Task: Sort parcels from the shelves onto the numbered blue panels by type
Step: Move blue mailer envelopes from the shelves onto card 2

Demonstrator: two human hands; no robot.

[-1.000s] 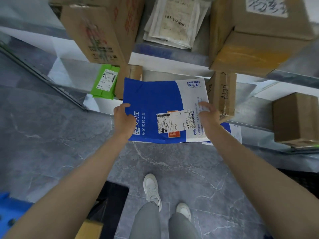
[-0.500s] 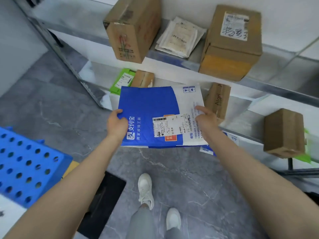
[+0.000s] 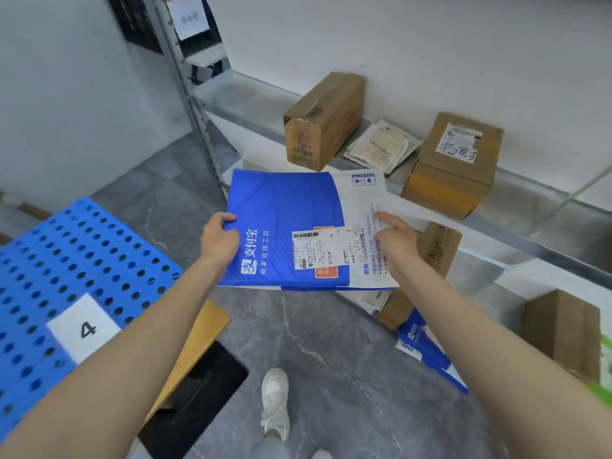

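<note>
Holding a blue-and-white mailer (image 3: 298,226) flat in the air between them, both hands grip its opposite edges: the left hand (image 3: 218,241) curls round the blue edge, the right hand (image 3: 394,243) pinches the white end. It hangs over the grey floor, in front of the shelf (image 3: 516,233), with blue panel 4 (image 3: 66,260) to the left.

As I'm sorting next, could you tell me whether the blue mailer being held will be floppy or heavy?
Probably light: left hand and right hand hold the blue mailer by its edges. Likely only slightly floppy: thin, yet fairly flat.
</note>
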